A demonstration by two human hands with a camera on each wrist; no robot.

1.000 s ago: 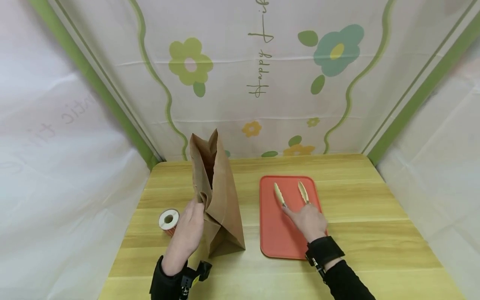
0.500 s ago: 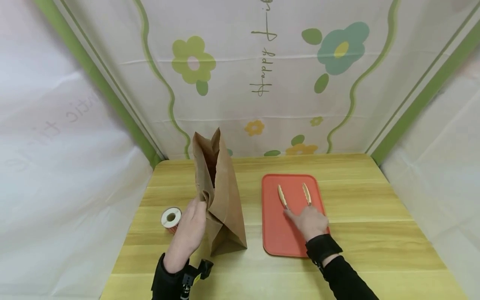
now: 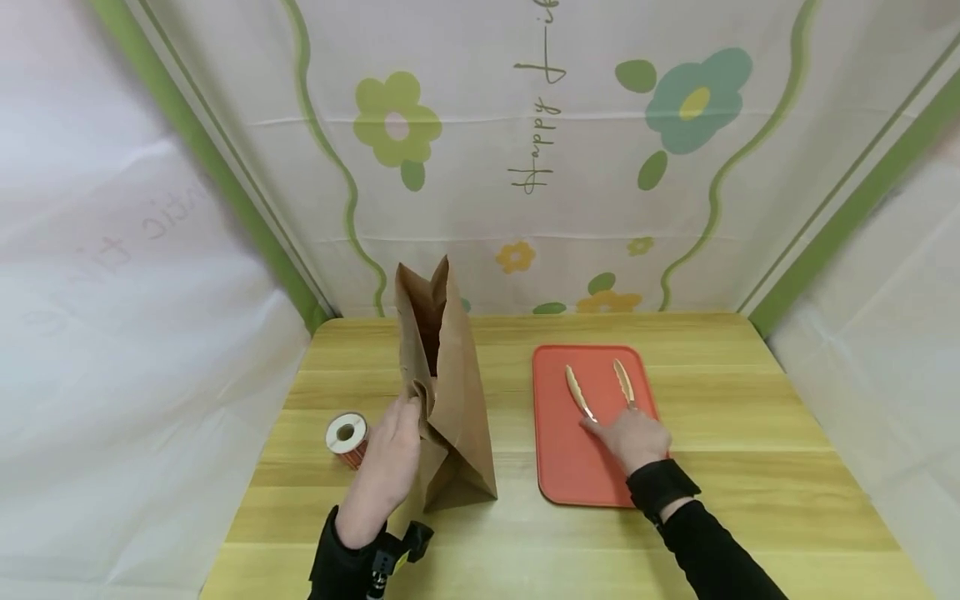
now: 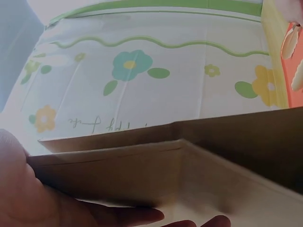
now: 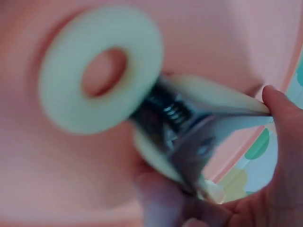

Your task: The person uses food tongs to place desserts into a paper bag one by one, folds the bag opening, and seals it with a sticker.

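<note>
A brown paper bag [image 3: 461, 417] stands upright on the table with its mouth open at the top. My left hand [image 3: 386, 467] grips the bag's near left side; in the left wrist view its fingers [image 4: 137, 215] lie along the outer paper below the rim. On the right, my right hand [image 3: 637, 440] holds a pair of tongs [image 3: 579, 392] over the red tray [image 3: 558, 475], their pale scalloped tips spread and pointing away. The right wrist view shows the tongs' spring hinge and pale ring end [image 5: 54, 90], with thumb and fingers on opposite arms.
A roll of labels [image 3: 347, 437] with a white top stands left of my left hand. The wooden table [image 3: 712, 400] meets a white flower-printed cloth [image 3: 465, 192] at its far edge, and more white cloth hangs at both sides.
The head view has shifted slightly, so everything appears a little further right. Both hands keep their hold, and the tongs stay spread over the tray.
</note>
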